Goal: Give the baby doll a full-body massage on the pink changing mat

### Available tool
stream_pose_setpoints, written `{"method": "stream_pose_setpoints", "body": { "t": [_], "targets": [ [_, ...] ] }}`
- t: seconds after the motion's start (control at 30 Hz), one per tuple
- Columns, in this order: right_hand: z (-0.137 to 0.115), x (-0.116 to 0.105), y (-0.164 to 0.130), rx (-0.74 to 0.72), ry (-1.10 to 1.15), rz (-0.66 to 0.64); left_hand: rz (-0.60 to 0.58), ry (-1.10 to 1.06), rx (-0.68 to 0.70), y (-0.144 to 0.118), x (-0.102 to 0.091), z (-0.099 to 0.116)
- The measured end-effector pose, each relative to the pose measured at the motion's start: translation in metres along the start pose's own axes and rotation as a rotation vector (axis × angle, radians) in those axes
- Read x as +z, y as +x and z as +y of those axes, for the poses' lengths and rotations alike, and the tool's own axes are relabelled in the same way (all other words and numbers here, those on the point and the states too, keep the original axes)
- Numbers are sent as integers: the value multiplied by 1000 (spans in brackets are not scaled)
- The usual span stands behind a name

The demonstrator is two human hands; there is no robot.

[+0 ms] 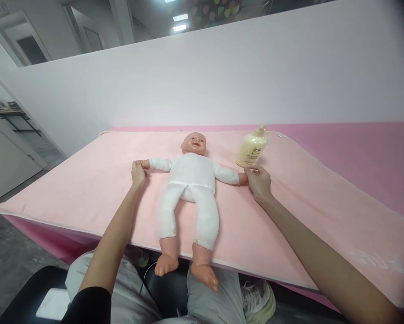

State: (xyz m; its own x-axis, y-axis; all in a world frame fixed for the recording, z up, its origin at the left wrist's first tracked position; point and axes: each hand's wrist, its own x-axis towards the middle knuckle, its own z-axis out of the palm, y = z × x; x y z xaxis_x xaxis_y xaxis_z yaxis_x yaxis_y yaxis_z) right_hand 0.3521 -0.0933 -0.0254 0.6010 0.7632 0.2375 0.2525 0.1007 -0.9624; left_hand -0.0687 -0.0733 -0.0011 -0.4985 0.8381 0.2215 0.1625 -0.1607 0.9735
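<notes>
Hanging off the near edge of the pad [70, 189], two bare plastic feet, soles over the knees of the seated person. Lying face up along the middle of the pad, head toward the far wall: one doll [191, 180], dressed in a white one-piece suit, arms spread straight out to either side. Probably light for its size, with a soft stuffed trunk under the cloth and harder, smoother head, hands and feet; loose at the shoulders and hips, so likely to flop if lifted by one limb. Best taken at the wrists, as now, or under the trunk; cloth should give a surer hold than the slick plastic. Pinching the doll's one hand, out at the pad's left: left hand [138, 173], fingers closed narrowly round it. Resting on the doll's other hand, at the right: right hand [258, 182], fingers curled; whether gripping or merely touching, cannot tell. Standing upright just beyond the right hand, near the far edge: one pump bottle [251, 148], pale yellow, apart from the doll. Counted: one doll, one bottle, one pad, two hands.
</notes>
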Motion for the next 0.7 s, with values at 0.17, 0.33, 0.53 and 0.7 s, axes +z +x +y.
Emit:
{"method": "stream_pose_setpoints", "body": {
  "t": [0.17,0.33,0.53,0.7],
  "targets": [
    [-3,1,0,42,-15,53,35,-41,-50,1,1,2],
    [-6,1,-1,46,15,50,38,-54,-100,2,1,4],
    [-8,0,-4,30,13,50,1,-26,-27,1,0,2],
    [-8,0,-3,62,38,41,7,23,-4,3,-1,-4]
  ]
}}
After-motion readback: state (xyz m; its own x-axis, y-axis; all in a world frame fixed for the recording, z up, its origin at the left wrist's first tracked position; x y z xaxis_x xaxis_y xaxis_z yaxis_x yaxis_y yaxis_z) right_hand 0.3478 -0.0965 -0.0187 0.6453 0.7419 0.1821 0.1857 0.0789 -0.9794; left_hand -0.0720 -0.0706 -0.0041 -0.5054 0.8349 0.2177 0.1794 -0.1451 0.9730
